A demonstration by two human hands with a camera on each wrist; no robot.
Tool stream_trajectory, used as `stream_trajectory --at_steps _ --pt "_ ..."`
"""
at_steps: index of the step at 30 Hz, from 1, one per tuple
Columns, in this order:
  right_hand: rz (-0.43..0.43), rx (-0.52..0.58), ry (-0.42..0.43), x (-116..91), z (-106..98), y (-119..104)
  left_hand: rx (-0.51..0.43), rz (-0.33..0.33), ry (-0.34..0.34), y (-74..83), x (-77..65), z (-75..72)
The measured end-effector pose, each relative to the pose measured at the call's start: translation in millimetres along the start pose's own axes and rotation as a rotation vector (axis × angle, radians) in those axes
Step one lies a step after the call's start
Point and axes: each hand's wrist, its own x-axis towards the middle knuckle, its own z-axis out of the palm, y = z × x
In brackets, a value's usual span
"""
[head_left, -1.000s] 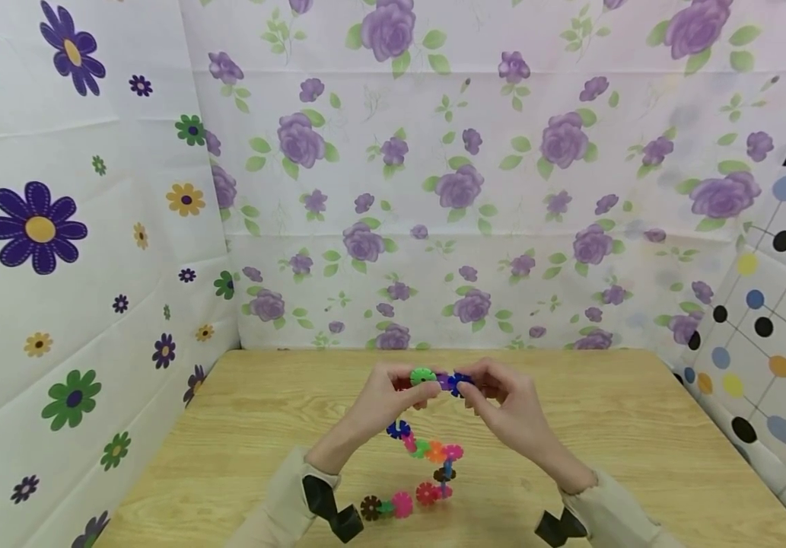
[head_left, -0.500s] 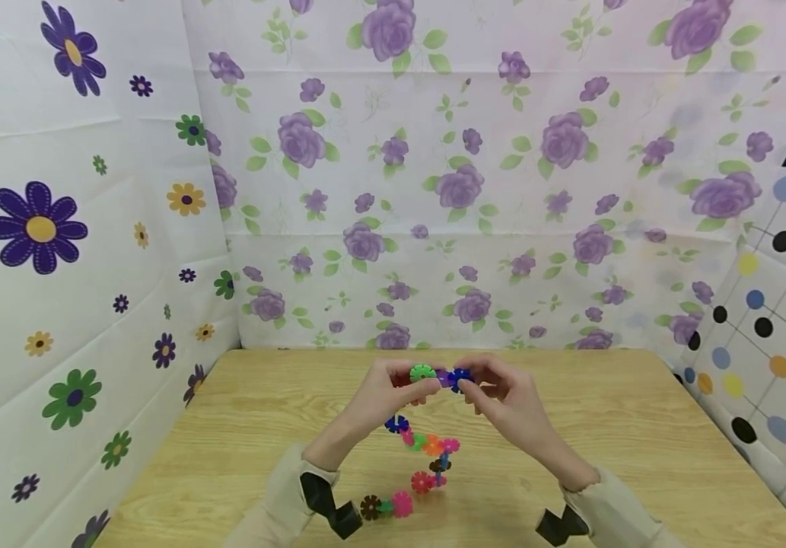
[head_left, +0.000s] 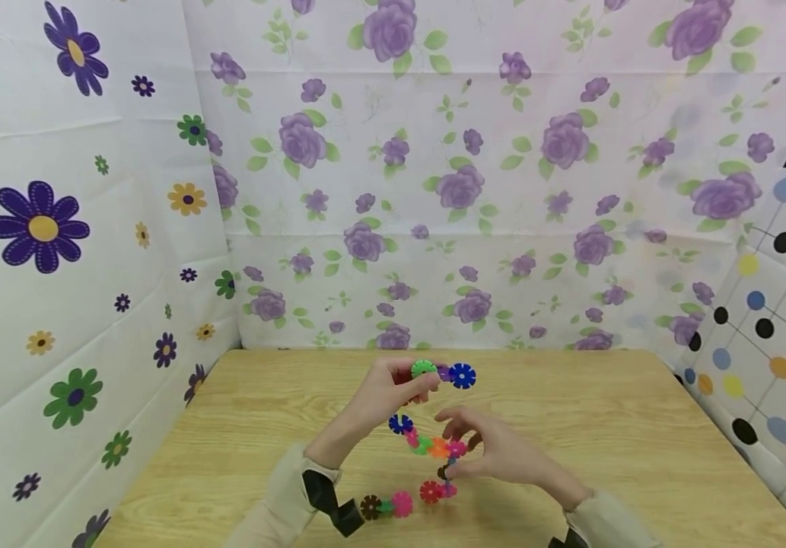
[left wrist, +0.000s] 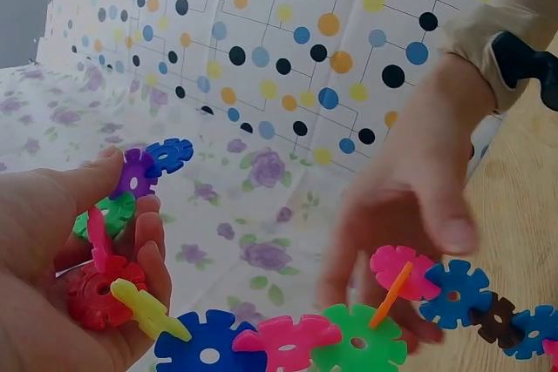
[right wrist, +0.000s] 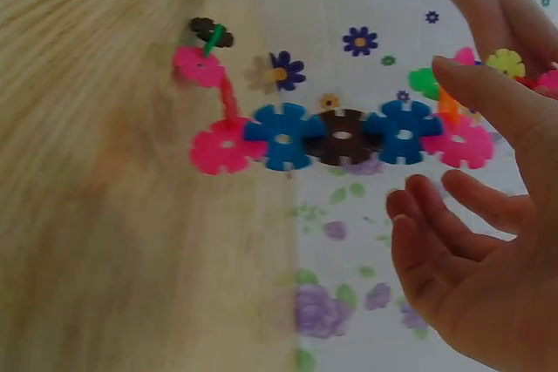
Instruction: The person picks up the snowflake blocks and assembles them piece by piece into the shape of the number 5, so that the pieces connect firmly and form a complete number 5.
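Observation:
My left hand pinches the upper part of a chain of colourful notched plastic discs. From its fingertips stick out a purple disc and, at the end, a blue disc. A green disc shows at the same fingers, and a red disc lies against the palm. Below the hand the chain hangs down through a dark blue disc and an orange disc. My right hand is beside this hanging stretch, its fingers spread and bent, holding nothing. Whether it touches the chain I cannot tell.
The chain's lower end, with a brown disc and a pink disc, is low over the wooden table. Patterned cloths hang at the back and on both sides. Black straps circle the wrists.
My right hand has let go of the blue end disc and moved down toward the hanging part of the chain. The left hand keeps its hold almost in place.

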Motion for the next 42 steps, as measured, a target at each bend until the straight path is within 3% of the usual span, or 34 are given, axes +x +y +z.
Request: stream_trajectory --at_steps 5,8,12,17,22,27,31,35,42 --pt "0.088 -0.018 -0.062 -2 15 14 -0.008 0.027 -0.007 -0.5 1.8 1.0" --pt "0.108 0.044 -0.075 -2 24 21 -0.011 0.026 -0.007 0.5 2.9 2.0" --pt "0.066 0.133 -0.080 -1 33 28 0.014 0.011 0.008 1.0 6.3 3.9" --pt "0.019 0.105 -0.044 0 38 33 0.050 -0.006 0.036 1.2 11.4 5.6" --pt "0.024 0.083 -0.019 -1 41 34 0.074 -0.043 0.078 -3.6 15.2 3.9" --pt "0.048 0.092 -0.016 -3 41 32 0.081 -0.088 0.073 -11.5 16.7 -0.4" --pt "0.087 0.102 -0.028 -5 41 30 0.064 -0.138 0.060 -19.3 17.2 -4.0" --pt "0.094 0.121 -0.030 -6 41 28 0.026 -0.147 0.062 -24.5 18.2 -5.4" --pt "0.062 0.125 -0.038 -8 43 30 -0.055 -0.157 0.156 -24.3 20.8 -3.4"
